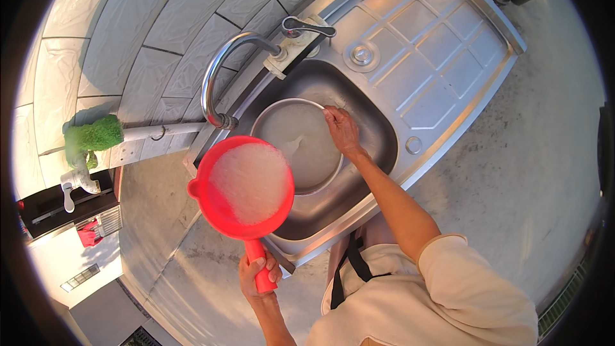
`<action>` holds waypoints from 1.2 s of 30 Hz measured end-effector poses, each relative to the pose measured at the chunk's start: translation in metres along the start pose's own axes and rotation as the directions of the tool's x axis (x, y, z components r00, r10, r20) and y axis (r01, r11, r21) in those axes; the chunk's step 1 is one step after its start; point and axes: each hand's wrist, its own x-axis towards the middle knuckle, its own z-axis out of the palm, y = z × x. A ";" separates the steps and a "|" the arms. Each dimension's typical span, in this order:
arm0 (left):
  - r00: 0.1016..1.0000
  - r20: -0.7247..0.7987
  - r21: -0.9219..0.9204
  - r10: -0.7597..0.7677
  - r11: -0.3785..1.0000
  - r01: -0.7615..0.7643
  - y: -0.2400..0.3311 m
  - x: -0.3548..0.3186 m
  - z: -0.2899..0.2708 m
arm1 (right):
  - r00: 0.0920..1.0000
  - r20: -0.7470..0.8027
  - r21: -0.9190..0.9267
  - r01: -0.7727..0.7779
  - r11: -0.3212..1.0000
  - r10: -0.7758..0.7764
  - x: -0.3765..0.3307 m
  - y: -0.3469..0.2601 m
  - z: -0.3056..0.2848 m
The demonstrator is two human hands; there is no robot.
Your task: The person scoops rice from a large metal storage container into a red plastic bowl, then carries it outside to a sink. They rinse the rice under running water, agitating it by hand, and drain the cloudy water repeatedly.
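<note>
My left hand (248,275) is wrapped round the handle of a red plastic dipper (206,182). White contents (250,182) lie in the dipper; whether they are grains or foam is hard to make out. It hangs over the left part of a steel sink basin (382,131), overlapping a round metal pot (296,100) from this view. Cloudy, greyish water fills the pot, which sits in the basin. On the pot's right rim my right hand (344,131) is closed, fingertips over the edge. The dipper hides the pot's lower left side.
A curved chrome faucet (211,80) with a lever handle (309,27) arches at the basin's back left. To the right extends a ribbed steel drainboard (442,41). Behind stands a tiled wall (166,22). A pipe with green material (96,134) and a white tap (80,182) is at far left.
</note>
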 end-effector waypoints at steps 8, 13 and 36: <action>1.000 -0.016 0.035 0.006 0.999 -0.005 -0.002 0.007 0.010 | 0.999 0.034 -0.002 0.023 1.000 -0.023 -0.001 0.001 -0.006; 0.998 -0.055 0.021 -0.005 1.000 0.007 0.001 0.003 0.020 | 0.999 0.053 -0.004 0.014 1.000 -0.013 0.000 -0.001 -0.004; 0.985 0.038 0.097 -0.167 0.982 0.163 -0.022 0.078 0.029 | 1.000 0.031 0.021 -0.003 1.000 0.002 0.002 -0.002 -0.002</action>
